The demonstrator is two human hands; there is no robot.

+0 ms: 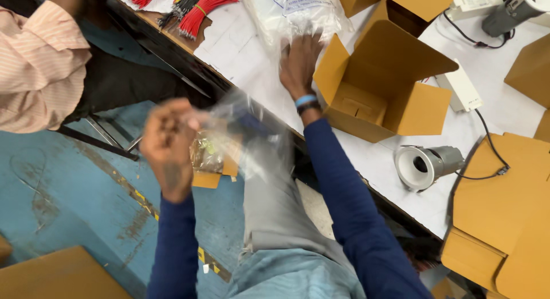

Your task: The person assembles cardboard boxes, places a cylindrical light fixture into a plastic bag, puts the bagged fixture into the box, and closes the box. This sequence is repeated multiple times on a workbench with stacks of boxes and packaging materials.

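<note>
A clear plastic bag (252, 133) is pinched at its edge in the grip of the left hand (167, 144), fingers pressed together on the film, and is held off the tabletop (252, 52) over the lap, where it hangs free and, in all likelihood, can be opened without snagging. The bag is blurred, so its contents cannot be told. The right hand (299, 64) is laid on a stack of plastic bags (295, 12) at the near part of the white tabletop; its fingers are curled into the film, but it cannot be told whether a sheet is actually pinched. Just beside the right wrist, an open cardboard box (378, 87) is stood with its flaps spread upward, so that its interior stays accessible. A grey downlight fitting (427, 164) with a white reflector is lain on its side near the table edge, its black cable trailing away. Flat cardboard blanks (504, 213) are stacked to the right. Bundles of red wires (200, 9) are placed at the far end, and another person's striped sleeve (37, 69) is seen at the left.
</note>
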